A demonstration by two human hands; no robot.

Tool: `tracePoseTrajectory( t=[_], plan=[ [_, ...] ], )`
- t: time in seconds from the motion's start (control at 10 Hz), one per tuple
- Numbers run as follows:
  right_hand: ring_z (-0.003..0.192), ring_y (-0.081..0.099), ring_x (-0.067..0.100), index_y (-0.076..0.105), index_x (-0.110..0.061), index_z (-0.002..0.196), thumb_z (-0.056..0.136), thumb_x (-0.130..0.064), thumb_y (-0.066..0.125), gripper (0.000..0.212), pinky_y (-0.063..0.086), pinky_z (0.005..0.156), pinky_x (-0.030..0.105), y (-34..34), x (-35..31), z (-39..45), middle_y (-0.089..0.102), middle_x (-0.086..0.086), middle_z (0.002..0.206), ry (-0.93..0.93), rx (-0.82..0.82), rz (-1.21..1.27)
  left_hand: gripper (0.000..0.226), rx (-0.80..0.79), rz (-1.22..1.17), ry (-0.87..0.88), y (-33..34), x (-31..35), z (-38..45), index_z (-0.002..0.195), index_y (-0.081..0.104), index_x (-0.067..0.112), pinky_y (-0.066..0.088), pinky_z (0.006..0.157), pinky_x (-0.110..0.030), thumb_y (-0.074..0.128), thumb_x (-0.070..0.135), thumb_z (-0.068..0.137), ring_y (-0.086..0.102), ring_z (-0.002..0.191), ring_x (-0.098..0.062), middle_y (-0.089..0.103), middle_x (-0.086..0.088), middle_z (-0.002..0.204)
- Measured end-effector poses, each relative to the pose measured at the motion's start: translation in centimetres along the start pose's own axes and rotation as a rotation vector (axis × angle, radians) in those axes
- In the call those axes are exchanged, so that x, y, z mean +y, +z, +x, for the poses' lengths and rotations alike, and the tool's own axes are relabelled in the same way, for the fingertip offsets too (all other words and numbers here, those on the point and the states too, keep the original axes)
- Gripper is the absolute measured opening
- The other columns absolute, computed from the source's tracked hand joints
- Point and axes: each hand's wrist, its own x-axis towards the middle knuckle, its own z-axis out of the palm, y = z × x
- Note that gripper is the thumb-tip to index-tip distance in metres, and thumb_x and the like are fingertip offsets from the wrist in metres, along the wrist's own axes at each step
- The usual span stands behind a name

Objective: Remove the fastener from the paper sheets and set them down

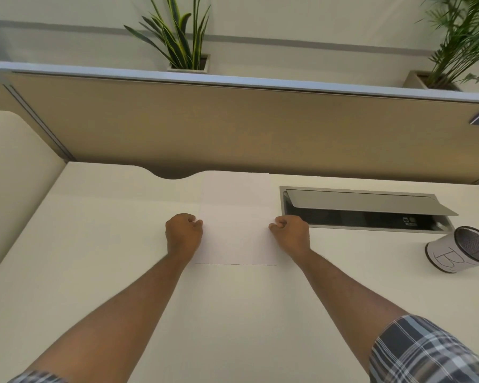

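White paper sheets (237,217) lie flat on the cream desk (94,244), near its far edge in the middle. My left hand (183,233) pinches the sheets' left edge with curled fingers. My right hand (291,233) pinches the right edge the same way. No fastener shows anywhere on the sheets or on the desk.
An open cable box with a raised metal lid (365,208) is set into the desk right of the paper. A white cup-shaped container marked "B" (459,250) lies on its side at the far right. A tan partition (233,128) closes the back.
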Motion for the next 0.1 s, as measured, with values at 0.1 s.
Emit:
tracePoseTrajectory(
  t=[0.1],
  plan=[
    [0.072, 0.049, 0.031, 0.057, 0.011, 0.075, 0.090, -0.014, 0.068, 0.030, 0.045, 0.086, 0.028, -0.71, 0.65, -1.10, 0.052, 0.026, 0.069, 0.059, -0.090, 0.026, 0.027, -0.059, 0.010, 0.033, -0.88, 0.21, -1.53, 0.108, 0.075, 0.001, 0.050, 0.098, -0.033, 0.070, 0.018, 0.088, 0.068, 0.110, -0.028, 0.076, -0.011, 0.109]
  ],
)
